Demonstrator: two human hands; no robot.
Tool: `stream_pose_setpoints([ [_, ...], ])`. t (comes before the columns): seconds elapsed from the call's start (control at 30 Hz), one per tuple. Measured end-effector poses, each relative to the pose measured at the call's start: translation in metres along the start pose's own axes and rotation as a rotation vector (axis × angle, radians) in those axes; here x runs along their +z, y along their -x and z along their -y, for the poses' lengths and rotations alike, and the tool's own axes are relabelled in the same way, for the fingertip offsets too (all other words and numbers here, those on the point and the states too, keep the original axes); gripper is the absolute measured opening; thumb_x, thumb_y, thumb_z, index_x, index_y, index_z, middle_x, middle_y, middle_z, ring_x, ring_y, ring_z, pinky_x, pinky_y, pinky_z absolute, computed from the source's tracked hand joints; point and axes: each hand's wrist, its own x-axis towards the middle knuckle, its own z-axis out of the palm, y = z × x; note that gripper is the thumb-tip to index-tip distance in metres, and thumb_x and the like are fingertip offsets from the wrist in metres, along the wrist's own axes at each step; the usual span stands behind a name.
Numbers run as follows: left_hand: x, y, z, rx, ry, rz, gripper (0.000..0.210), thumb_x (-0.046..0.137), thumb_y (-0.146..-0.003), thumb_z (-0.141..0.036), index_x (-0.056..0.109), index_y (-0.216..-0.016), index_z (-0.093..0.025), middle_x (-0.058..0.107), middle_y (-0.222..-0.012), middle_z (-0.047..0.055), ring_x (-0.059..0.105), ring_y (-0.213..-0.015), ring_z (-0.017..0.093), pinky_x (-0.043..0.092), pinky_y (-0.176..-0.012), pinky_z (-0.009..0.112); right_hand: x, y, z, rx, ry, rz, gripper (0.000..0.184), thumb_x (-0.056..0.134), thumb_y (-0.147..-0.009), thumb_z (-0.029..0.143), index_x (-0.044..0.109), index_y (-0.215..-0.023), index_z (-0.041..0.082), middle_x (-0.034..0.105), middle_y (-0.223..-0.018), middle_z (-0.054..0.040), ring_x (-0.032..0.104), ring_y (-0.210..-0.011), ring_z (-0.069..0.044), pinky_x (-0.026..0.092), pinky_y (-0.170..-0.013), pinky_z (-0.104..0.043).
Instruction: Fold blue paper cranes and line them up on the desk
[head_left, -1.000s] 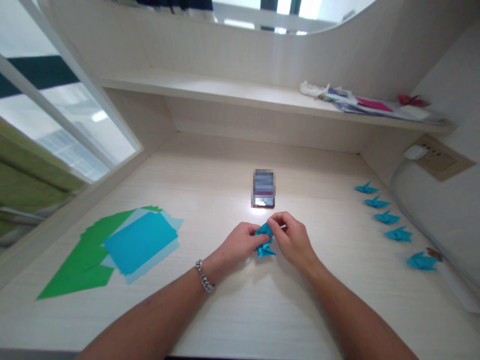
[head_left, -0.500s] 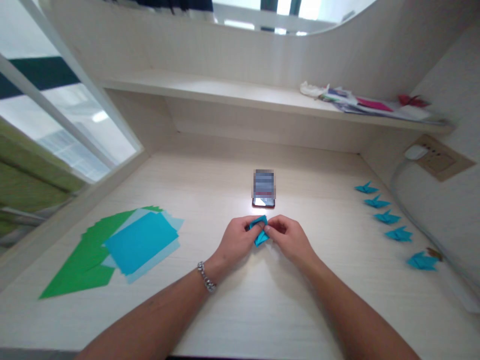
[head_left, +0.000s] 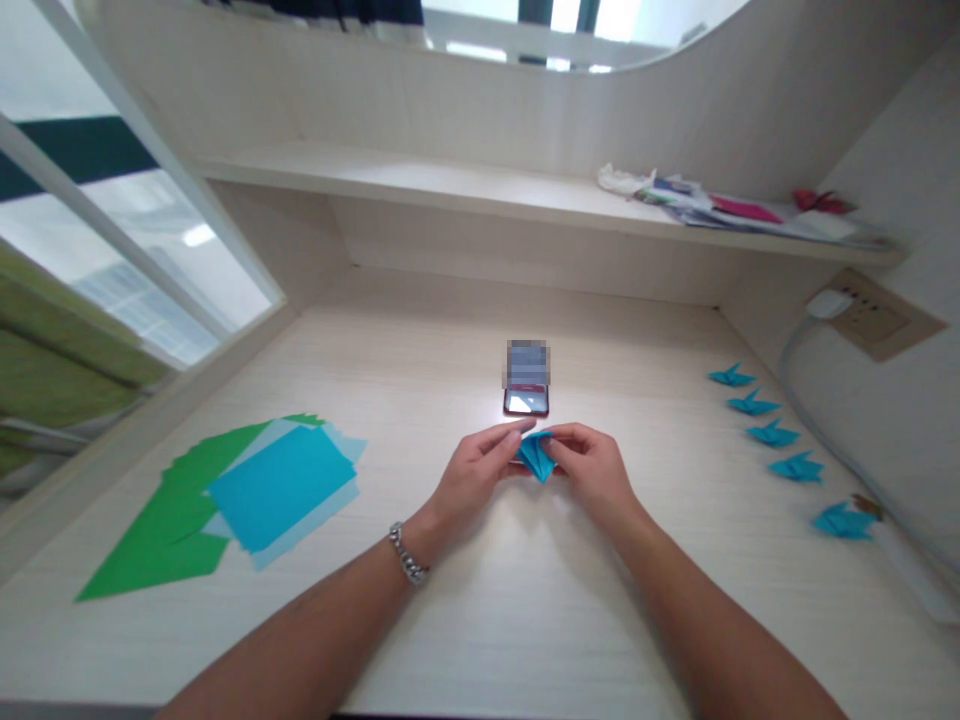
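Left hand (head_left: pixel 474 464) pinches one side of blue folded paper (head_left: pixel 537 457), right hand (head_left: pixel 598 464) grips other, your thumbs on top! Paper sits just your side of phone (head_left: pixel 526 402), point aimed at you. Well left of phone, blue sheets (head_left: pixel 285 485) overlap green sheets (head_left: pixel 161 520) on surface (head_left: pixel 442 350). Well right of phone, five blue paper birds (head_left: pixel 773 434) in row.

Just below the frame's centre, we have turned the blue paper (head_left: pixel 537 461) point-down; our left hand's (head_left: pixel 474 468) thumb has left its middle.
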Motion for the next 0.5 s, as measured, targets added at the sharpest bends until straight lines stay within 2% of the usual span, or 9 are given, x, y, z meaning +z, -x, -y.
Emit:
stream_pose_setpoints([
  [0.1, -0.0007, -0.0023, 0.0001, -0.027, 0.055, -0.043, 0.032, 0.064, -0.083, -0.032, 0.069, -0.106, -0.011, 0.069, -0.106, 0.015, 0.064, -0.092, 0.022, 0.054, -0.083, 0.039, -0.0014, -0.0006, -0.0006, 0.011, -0.023, -0.006, 0.026, 0.07, -0.069, 0.035, 0.071, -0.087, 0.016, 0.072, -0.076, -0.0063, 0.067, -0.067, -0.02, 0.054, -0.058, -0.031],
  [0.27, 0.0004, -0.004, -0.0032, -0.106, 0.163, -0.025, 0.029, 0.065, -0.081, -0.031, 0.072, -0.096, -0.008, 0.071, -0.098, 0.016, 0.065, -0.089, 0.022, 0.051, -0.088, 0.041, -0.0018, -0.0005, -0.001, 0.02, -0.035, 0.02, 0.03, 0.07, -0.071, 0.036, 0.07, -0.094, 0.017, 0.073, -0.083, -0.0073, 0.067, -0.069, -0.02, 0.054, -0.059, -0.031],
  [0.4, 0.001, -0.0036, -0.0038, -0.129, 0.218, -0.027, 0.026, 0.069, -0.078, -0.026, 0.073, -0.095, -0.007, 0.071, -0.095, 0.016, 0.066, -0.087, 0.021, 0.051, -0.087, 0.039, -0.0017, -0.0007, -0.0015, 0.031, -0.031, 0.021, 0.03, 0.069, -0.071, 0.036, 0.07, -0.094, 0.016, 0.072, -0.083, -0.0078, 0.066, -0.069, -0.02, 0.053, -0.058, -0.03],
  [0.5, 0.0009, -0.0031, -0.0013, -0.14, 0.202, -0.021, 0.028, 0.071, -0.076, -0.025, 0.073, -0.098, -0.009, 0.071, -0.097, 0.015, 0.066, -0.085, 0.019, 0.052, -0.083, 0.036, -0.0005, -0.0002, -0.0005, -0.021, 0.005, 0.027, 0.027, 0.069, -0.072, 0.034, 0.069, -0.091, 0.016, 0.072, -0.079, -0.0068, 0.065, -0.068, -0.02, 0.053, -0.059, -0.03],
])
